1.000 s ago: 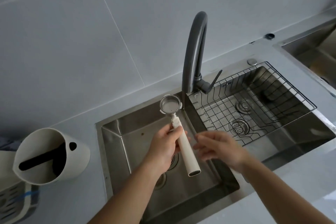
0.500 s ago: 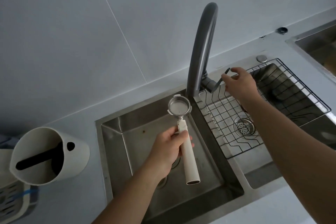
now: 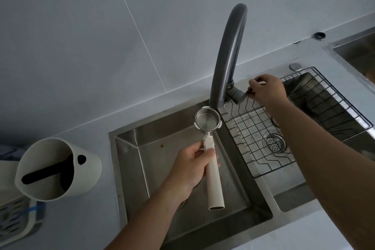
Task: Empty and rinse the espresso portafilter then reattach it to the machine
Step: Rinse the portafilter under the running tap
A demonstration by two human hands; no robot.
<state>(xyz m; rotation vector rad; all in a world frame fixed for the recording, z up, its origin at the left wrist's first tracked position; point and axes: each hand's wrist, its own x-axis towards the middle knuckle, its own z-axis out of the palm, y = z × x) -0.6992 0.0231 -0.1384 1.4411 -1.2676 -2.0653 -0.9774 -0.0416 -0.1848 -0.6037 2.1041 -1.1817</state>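
The portafilter [image 3: 207, 121] has a round steel basket and a long cream handle. My left hand [image 3: 190, 166] grips the handle near its top and holds the basket, mouth up, over the left sink basin [image 3: 154, 160], right under the spout of the dark grey tap [image 3: 227, 55]. The basket looks empty and shiny inside. My right hand [image 3: 265, 90] is at the tap's side lever [image 3: 238, 95], fingers pinched on its tip. No water is visible. The espresso machine is not in view.
A cream knock box [image 3: 54, 168] with a black bar stands on the counter to the left. A wire rack [image 3: 304, 122] fills the right basin above a drain strainer [image 3: 274, 144]. Another sink edge [image 3: 357, 50] shows at the far right. A ribbed tray [image 3: 16, 219] lies bottom left.
My right hand left the portafilter handle, reached up to the tap's lever and closed its fingers on it. The left hand kept the portafilter under the spout.
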